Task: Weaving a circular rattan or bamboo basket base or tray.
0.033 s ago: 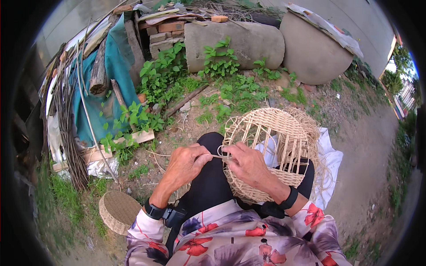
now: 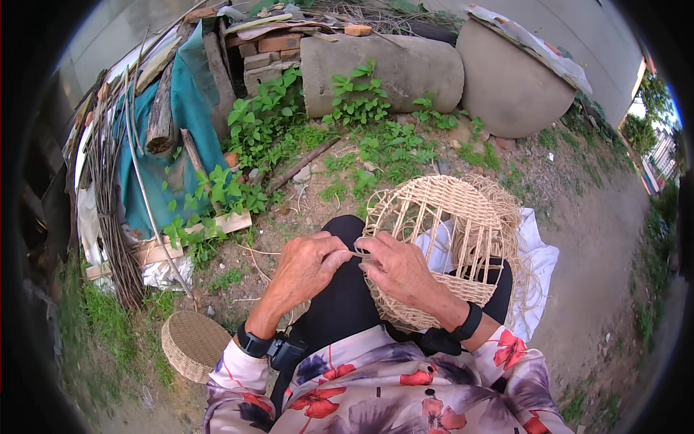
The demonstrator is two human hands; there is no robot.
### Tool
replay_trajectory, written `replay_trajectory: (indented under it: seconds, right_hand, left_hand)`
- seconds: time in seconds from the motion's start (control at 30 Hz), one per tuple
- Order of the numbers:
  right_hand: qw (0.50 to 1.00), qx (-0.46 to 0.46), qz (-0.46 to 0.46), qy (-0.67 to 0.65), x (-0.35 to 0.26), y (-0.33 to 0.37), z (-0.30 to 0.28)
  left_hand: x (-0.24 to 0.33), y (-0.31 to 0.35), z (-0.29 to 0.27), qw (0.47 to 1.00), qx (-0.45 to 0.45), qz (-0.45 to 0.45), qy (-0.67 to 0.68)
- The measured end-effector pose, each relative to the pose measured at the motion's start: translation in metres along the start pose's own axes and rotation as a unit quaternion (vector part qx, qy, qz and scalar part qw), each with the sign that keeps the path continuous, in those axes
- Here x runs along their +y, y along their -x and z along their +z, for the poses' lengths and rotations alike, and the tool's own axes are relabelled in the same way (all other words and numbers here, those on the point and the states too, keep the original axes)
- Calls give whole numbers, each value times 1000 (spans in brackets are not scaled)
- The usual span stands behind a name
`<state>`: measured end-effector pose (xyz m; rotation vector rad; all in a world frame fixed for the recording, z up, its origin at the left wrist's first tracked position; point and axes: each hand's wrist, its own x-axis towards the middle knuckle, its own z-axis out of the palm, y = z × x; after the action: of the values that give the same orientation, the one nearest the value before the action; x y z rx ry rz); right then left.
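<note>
A partly woven straw basket point(image 2: 441, 195) rests across my lap, with gaps between its pale ribs. Over my dark-clad knee, my left hand point(image 2: 309, 266) pinches one end of a thin straw strand point(image 2: 356, 254). Close beside it, my right hand point(image 2: 401, 269) grips the same strand, its thumb and fingers pressed together near the basket's left edge. Only a short piece of strand shows between the two hands; its fingertip ends are partly covered. A loose bundle of straw point(image 2: 510, 210) hangs at the basket's right side.
A white cloth point(image 2: 536, 267) lies beyond my right knee. On the ground at lower left stands a round woven basket point(image 2: 194, 343). Ahead are a teal tarp point(image 2: 191, 108), bundled sticks point(image 2: 116, 217), leafy plants point(image 2: 264, 116) and a large concrete cylinder point(image 2: 383, 72).
My hands are slightly closer together, and less of the strand shows between them. The small loop at my right fingertips looks flatter. The basket stays nearly in place.
</note>
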<state>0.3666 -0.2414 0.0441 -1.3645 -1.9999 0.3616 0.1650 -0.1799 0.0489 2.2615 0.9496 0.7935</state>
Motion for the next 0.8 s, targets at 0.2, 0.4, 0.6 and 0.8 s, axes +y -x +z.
replay_trajectory:
  seconds: [0.2, 0.4, 0.6, 0.8]
  right_hand:
    - [994, 102, -14, 24, 22, -1, -13]
    - [994, 33, 52, 89, 39, 20, -27]
    - [990, 68, 122, -24, 55, 16, -32]
    - [862, 51, 298, -407, 49, -5, -33]
  left_hand:
    - [32, -5, -1, 985, 151, -42, 76]
    - [5, 23, 28, 980, 53, -162, 107]
    - [-18, -2, 38, 966, 206, -129, 85]
    - [-56, -16, 55, 940, 54, -197, 274]
